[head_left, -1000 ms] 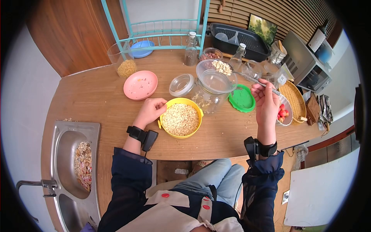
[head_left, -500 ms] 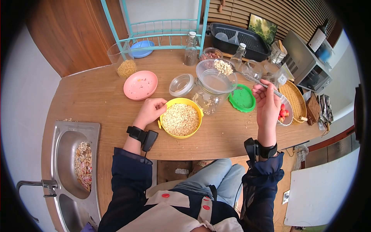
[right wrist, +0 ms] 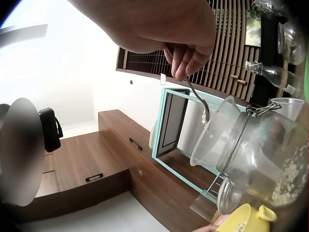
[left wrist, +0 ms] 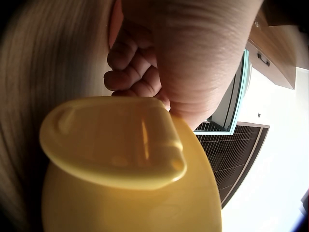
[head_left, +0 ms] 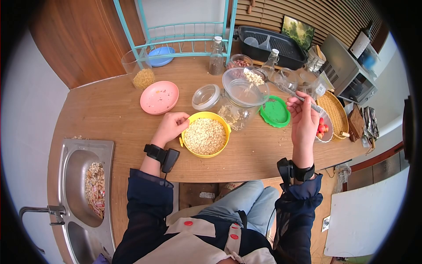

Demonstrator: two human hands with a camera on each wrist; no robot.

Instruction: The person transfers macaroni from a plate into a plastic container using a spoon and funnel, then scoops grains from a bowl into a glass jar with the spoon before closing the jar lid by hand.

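My left hand (head_left: 170,127) grips the rim of a yellow bowl (head_left: 227,140) at its left side; the bowl is full of oat flakes (head_left: 205,135). Its yellow side tab (left wrist: 111,140) fills much of the left wrist view. In my right hand (head_left: 303,116) is the handle of a long metal spoon (head_left: 285,89). Oats on the spoon's tip (head_left: 253,78) hang over a clear wide funnel (head_left: 239,93), tilted toward it. The funnel sits in the mouth of a glass clip-top jar (right wrist: 270,154), where flakes lie at the bottom.
Nearby are a pink plate (head_left: 159,97), a round glass lid (head_left: 205,97), a green lid (head_left: 275,112) and a white bowl of red fruit (head_left: 324,134). Glass bottles (head_left: 216,57), a teal rack (head_left: 184,49) and a black pan (head_left: 272,46) stand behind. A sink (head_left: 83,176) is at left.
The spoon has tipped over the funnel, and the heap of oats on it looks smaller. More flakes show in the jar. My left hand stays on the bowl.
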